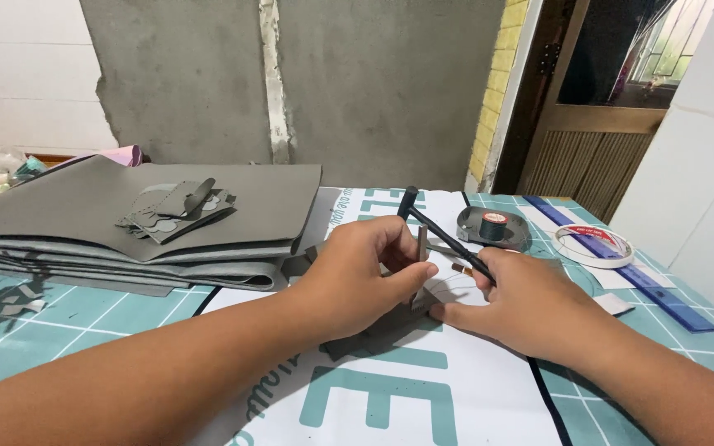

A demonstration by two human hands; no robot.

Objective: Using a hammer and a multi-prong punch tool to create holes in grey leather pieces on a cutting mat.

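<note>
Stack at far left: folded grey leather-like sheets (pixel 126 223) lie in a pile on the teal gridded cutting mat (pixel 84 318), with small grey cut-out pieces (pixel 177 213) on top; I keep my forearm off them.
Left hand: my left hand (pixel 361 277) is curled, thumb and fingers pressed together on a small upright grey metal punch (pixel 422 244); I judge it should stand square to the sheet and not lean.
Workpiece: the dark grey leather scrap (pixel 382 330) lies flat on the white printed sheet (pixel 423 396), right under both hands; the punch tip is hidden behind my fingers, so I cannot tell its exact spot.
Right hand: my right hand (pixel 514 301) is closed around the slim black hammer (pixel 444 235), its head up and tilted left over the punch; the fingertips also rest on the scrap. A short, straight tap seems wiser than a swing, with my left thumb low.
Far right: a black thread spool in a round dish (pixel 493 225), a roll of clear tape (pixel 594 245) and a blue plastic ruler (pixel 621 260) sit well apart.
</note>
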